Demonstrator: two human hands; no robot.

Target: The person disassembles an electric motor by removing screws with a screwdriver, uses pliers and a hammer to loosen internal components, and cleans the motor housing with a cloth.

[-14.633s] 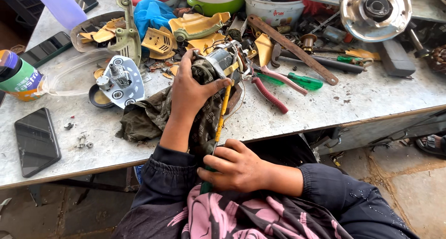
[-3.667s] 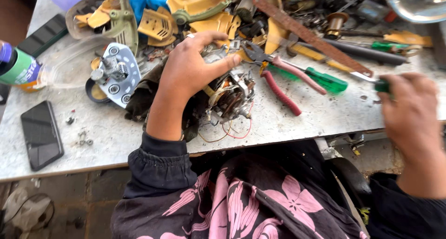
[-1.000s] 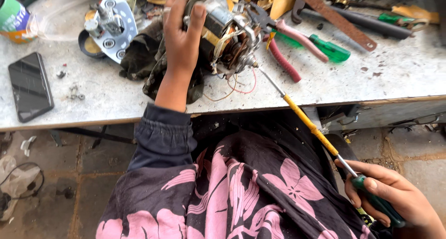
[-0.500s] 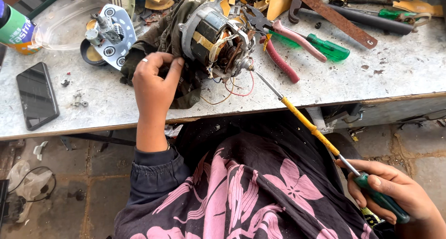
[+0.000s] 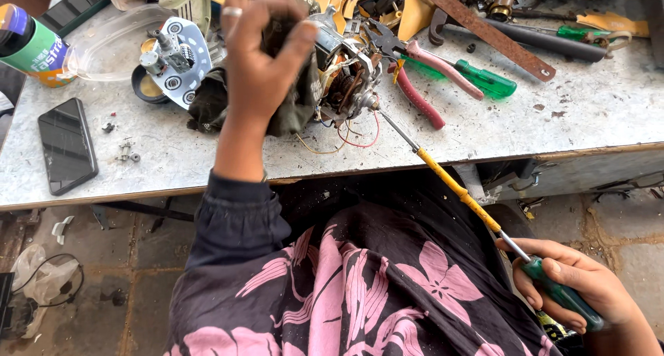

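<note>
My left hand (image 5: 266, 48) grips a dark rag (image 5: 294, 110) wrapped over a small electric motor (image 5: 344, 72) that rests on the grey workbench (image 5: 567, 121). Thin red and yellow wires (image 5: 346, 140) hang from the motor. My right hand (image 5: 577, 294) is low at the right, off the bench, shut on the green handle of a long screwdriver (image 5: 456, 186) with a yellow sleeve. Its tip touches the motor's right end.
Pink-handled pliers (image 5: 425, 72), a green screwdriver (image 5: 484, 79) and a rusty bar (image 5: 487, 27) lie behind the motor. A white metal motor part (image 5: 176, 58), a black phone (image 5: 67, 145), a green can (image 5: 31, 48) and loose screws (image 5: 126, 152) sit to the left.
My left hand has moved from the rag's left side up onto the top of the motor. The right hand and screwdriver stay in place, tip at the motor.
</note>
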